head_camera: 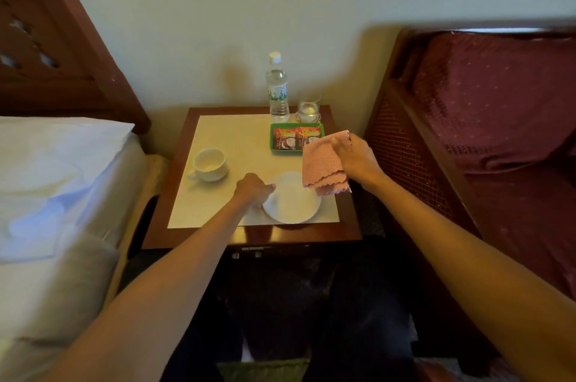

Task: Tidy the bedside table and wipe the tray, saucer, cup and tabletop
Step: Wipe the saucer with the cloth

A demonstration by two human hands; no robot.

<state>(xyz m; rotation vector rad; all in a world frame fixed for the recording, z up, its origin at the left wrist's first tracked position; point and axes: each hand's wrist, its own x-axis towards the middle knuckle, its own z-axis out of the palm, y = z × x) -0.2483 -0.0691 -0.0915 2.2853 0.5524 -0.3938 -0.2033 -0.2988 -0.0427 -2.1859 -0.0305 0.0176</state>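
Observation:
A white saucer (291, 199) lies near the front edge of the bedside table (218, 235), which has a pale top panel framed in dark wood. My left hand (253, 190) grips the saucer's left rim. My right hand (357, 157) holds a folded pink cloth (322, 163) that hangs above the saucer's right side. A white cup (209, 164) stands upright to the left, apart from the saucer. At the back right, a green tray (277, 149) holds two red sachets (296, 137).
A clear water bottle (277, 92) and a glass (308, 109) stand behind the tray by the wall. A bed with white linen (56, 194) is on the left. A dark red cushioned chair (498, 120) is close on the right.

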